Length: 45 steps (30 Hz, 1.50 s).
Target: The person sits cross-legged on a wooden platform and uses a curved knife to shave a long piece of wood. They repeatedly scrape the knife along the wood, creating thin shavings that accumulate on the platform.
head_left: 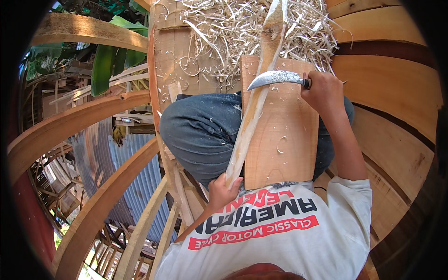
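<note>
My left hand (224,192) is wrapped round the near end of a long, pale strip of wood (248,122). The strip slants away from me, up and to the right, across a flat wooden board (291,135) on my lap. In my right hand (324,91) is the dark handle of a curved knife (275,79). Its speckled metal blade points left and lies across the strip, near the board's far edge. Beyond the blade, the strip is darker and rougher, with a whittled far end. One curled shaving (282,144) rests on the board.
A heap of thin wood shavings (224,35) covers the planks ahead. Curved wooden ribs (84,105) rise at my left, with corrugated metal sheets (140,163) below them. Wide planks (382,84) form a wall at my right. My bent knee (196,126) sits left of the board.
</note>
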Each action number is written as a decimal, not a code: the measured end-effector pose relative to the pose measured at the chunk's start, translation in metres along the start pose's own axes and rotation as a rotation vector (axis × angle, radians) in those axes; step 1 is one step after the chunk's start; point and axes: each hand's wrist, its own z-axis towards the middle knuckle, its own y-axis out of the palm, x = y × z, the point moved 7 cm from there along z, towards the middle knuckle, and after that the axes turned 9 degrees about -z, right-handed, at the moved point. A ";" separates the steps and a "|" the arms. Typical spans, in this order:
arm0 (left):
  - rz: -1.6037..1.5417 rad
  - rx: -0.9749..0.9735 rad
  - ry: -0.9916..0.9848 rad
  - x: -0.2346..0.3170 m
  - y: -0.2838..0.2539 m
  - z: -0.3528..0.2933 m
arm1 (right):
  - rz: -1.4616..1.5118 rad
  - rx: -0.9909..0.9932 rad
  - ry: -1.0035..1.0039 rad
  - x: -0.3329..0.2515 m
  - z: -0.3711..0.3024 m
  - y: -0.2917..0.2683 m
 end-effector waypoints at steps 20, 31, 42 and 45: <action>0.081 0.057 0.056 -0.013 0.007 -0.004 | 0.376 -0.044 0.539 0.088 0.095 0.068; -0.143 0.053 -0.097 -0.013 0.007 -0.010 | 0.900 -0.086 0.319 0.101 0.061 0.113; -0.226 -0.056 -0.283 -0.008 0.013 -0.015 | 1.088 -0.460 0.189 0.071 0.040 0.116; -0.216 -0.073 -0.244 -0.001 0.015 -0.016 | 1.111 -0.469 0.181 0.076 0.039 0.117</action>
